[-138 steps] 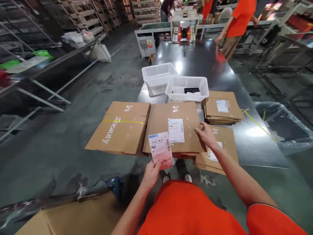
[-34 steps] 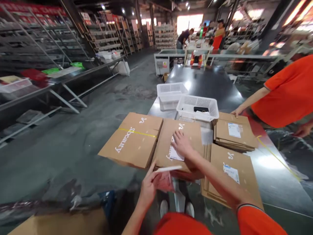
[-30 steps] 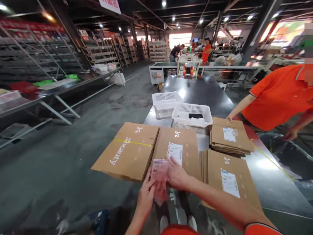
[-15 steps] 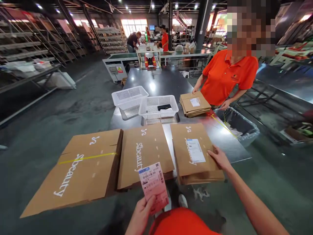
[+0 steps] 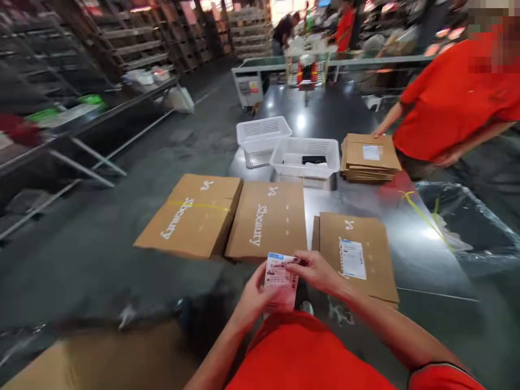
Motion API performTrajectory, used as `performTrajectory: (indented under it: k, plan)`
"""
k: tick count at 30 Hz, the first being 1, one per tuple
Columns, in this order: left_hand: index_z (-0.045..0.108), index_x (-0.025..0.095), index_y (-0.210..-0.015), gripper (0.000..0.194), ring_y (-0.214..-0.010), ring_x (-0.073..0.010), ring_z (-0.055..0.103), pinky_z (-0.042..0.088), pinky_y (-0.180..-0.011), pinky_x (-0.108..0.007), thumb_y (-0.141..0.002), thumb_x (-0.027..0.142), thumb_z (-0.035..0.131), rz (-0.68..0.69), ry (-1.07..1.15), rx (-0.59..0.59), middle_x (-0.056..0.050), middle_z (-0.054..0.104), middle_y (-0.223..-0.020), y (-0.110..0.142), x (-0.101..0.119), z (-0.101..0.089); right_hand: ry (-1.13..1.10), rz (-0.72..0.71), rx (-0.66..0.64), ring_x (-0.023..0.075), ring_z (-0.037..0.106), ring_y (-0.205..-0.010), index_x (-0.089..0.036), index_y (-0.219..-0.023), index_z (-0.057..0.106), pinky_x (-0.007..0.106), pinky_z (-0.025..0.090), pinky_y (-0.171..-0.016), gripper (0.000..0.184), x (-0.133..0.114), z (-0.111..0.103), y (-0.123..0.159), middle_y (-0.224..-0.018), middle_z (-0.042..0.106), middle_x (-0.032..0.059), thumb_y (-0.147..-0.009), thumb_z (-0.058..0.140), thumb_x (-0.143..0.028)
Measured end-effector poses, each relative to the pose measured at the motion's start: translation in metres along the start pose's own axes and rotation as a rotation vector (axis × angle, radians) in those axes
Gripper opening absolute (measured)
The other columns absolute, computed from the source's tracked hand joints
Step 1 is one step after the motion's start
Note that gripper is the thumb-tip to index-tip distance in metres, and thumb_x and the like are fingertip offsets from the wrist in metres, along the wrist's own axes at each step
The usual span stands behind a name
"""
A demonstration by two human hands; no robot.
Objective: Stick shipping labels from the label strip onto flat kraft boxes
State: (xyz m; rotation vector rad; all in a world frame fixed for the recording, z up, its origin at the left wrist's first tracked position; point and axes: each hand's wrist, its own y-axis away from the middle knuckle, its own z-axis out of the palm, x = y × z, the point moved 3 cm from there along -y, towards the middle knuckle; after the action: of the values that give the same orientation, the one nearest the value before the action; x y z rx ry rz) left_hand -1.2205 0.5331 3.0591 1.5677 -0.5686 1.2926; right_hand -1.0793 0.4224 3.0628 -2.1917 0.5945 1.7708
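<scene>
Close in front of my body, my left hand (image 5: 252,299) is closed on a printed shipping label (image 5: 281,287), which may be a small stack. My right hand (image 5: 320,273) pinches the label's upper right corner. Just beyond my hands lies a middle stack of flat cardboard boxes (image 5: 268,216) with white lettering. Beside it on the left is another cardboard stack (image 5: 199,208), bound with a yellow strap. To the right, the top box of a third stack (image 5: 374,238) bears a stuck-on label (image 5: 353,260); my right forearm passes over its near edge.
Two white plastic baskets (image 5: 304,168) stand farther up the metal table (image 5: 337,111); one holds a dark object. A co-worker in orange (image 5: 455,103) touches a pile of labelled cardboard (image 5: 369,162). At right is a bin lined with clear plastic (image 5: 479,216).
My right hand has left the labelled cardboard on the right and moved left to the label in my left hand. The view has swung left and down.
</scene>
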Motion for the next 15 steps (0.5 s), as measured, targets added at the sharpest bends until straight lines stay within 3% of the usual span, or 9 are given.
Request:
performTrajectory:
  k: [4, 7, 9, 12, 15]
  plan:
    - [0.064, 0.011, -0.078, 0.040, -0.065, -0.0132, 0.054, 0.045, -0.064, -0.023, -0.066, 0.049, 0.073, -0.004, 0.044, 0.240, -0.003, 0.063, -0.071, -0.013, 0.006, -0.014, 0.073, -0.053, -0.037, 0.0110, 0.052, -0.070, -0.015, -0.090, 0.066, 0.020, 0.035, -0.061, 0.034, 0.004, 0.021, -0.006, -0.078, 0.061, 0.0012, -0.091, 0.052, -0.046]
    - [0.061, 0.010, -0.066, 0.046, -0.055, -0.0087, 0.043, 0.035, -0.052, -0.020, -0.062, 0.054, 0.073, 0.007, 0.026, 0.287, 0.000, 0.054, -0.059, -0.030, -0.003, -0.030, 0.147, -0.111, 0.038, 0.0122, 0.053, -0.071, -0.016, -0.085, 0.066, 0.021, 0.037, -0.063, 0.029, 0.006, 0.021, -0.037, -0.078, 0.062, 0.0017, -0.090, 0.055, -0.043]
    - [0.057, 0.010, -0.063, 0.049, -0.052, -0.0077, 0.040, 0.032, -0.050, -0.020, -0.062, 0.057, 0.072, 0.015, 0.024, 0.296, 0.001, 0.051, -0.057, -0.039, -0.015, -0.044, 0.222, -0.135, 0.132, 0.0128, 0.053, -0.069, -0.015, -0.079, 0.065, 0.023, 0.038, -0.064, 0.030, 0.009, 0.012, -0.069, -0.075, 0.061, 0.0021, -0.091, 0.054, -0.040]
    - [0.061, 0.010, -0.075, 0.049, -0.058, -0.0108, 0.049, 0.041, -0.056, -0.022, -0.056, 0.053, 0.077, -0.021, 0.055, 0.279, -0.002, 0.059, -0.067, -0.042, -0.041, -0.062, 0.512, -0.132, 0.298, 0.0170, 0.055, -0.081, -0.014, -0.088, 0.066, 0.027, 0.040, -0.076, 0.024, 0.014, -0.009, -0.119, -0.086, 0.063, 0.0056, -0.091, 0.055, -0.035]
    - [0.063, 0.010, -0.087, 0.054, -0.067, -0.0157, 0.058, 0.047, -0.065, -0.027, -0.050, 0.043, 0.083, -0.125, 0.086, 0.218, -0.007, 0.066, -0.078, -0.036, -0.071, -0.069, 0.913, -0.068, 0.259, 0.0254, 0.053, -0.098, -0.017, -0.115, 0.063, 0.036, 0.038, -0.087, 0.036, 0.016, -0.023, -0.154, -0.105, 0.061, 0.0115, -0.086, 0.063, -0.038]
